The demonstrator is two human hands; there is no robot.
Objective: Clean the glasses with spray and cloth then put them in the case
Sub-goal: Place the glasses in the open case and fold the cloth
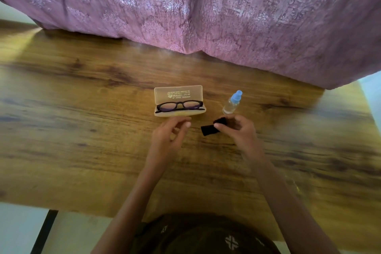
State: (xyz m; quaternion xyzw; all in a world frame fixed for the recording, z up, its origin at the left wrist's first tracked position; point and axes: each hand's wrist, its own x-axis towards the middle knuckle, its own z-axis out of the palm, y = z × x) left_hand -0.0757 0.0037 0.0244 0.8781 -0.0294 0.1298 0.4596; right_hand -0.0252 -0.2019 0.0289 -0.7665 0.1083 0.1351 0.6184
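Black-framed glasses (179, 105) lie folded in an open, pale translucent case (178, 93) at the middle of the wooden table (82, 109); the lid stands up behind them. To the case's right a small clear spray bottle (232, 102) with a blue cap lies tilted. My right hand (237, 130) pinches a dark cloth (208, 129) just in front of the bottle, the cloth's free end pointing left. My left hand (172, 134) hovers just in front of the case, fingers loosely curled, holding nothing.
A mauve patterned fabric (206, 6) hangs over the table's far side, close behind the case and bottle. The table's near edge runs across the bottom, with a dark leg (44, 231) at the lower left. Pale floor shows at both sides.
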